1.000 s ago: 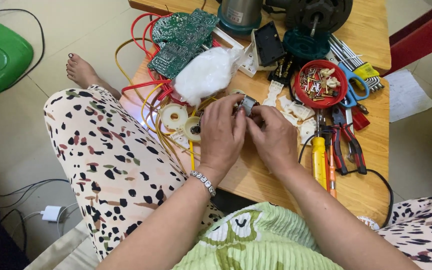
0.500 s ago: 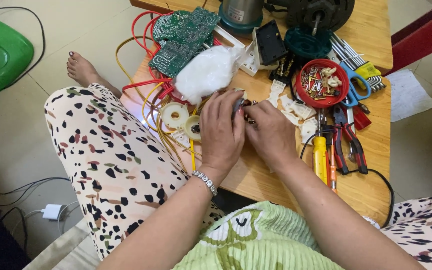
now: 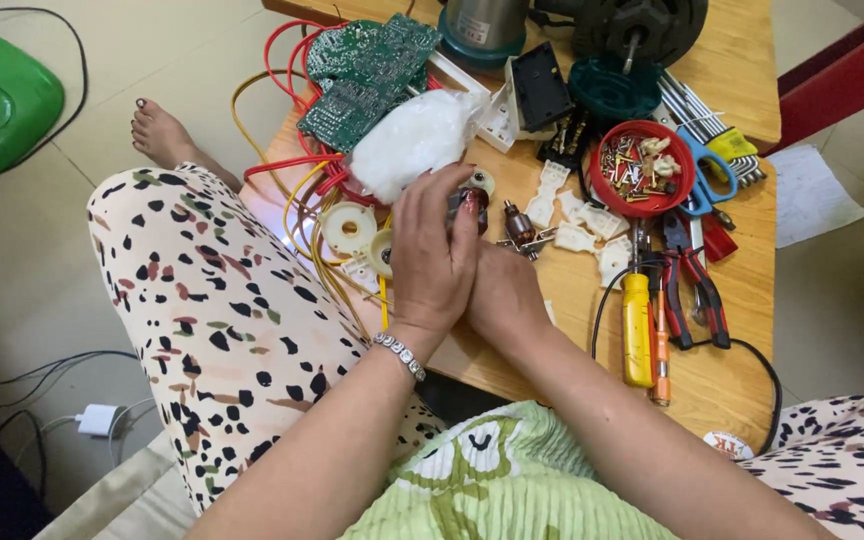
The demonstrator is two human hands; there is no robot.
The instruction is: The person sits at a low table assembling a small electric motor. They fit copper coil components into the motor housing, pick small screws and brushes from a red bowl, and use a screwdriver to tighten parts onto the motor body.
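Wooden table (image 3: 742,300), both hands (image 3: 462,270) gripping small copper-wound motor (image 3: 467,205)

A white, crumpled plastic bag (image 3: 414,140) is lying at the upper middle of the frame on the tabletop (image 3: 712,370). A small round red-and-white sticker (image 3: 729,445) is sitting at the tabletop's lower right edge.

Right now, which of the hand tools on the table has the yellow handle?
The screwdriver lying right of the right hand. The slimmer tool beside it is orange, the pliers are red and black, the scissors blue.
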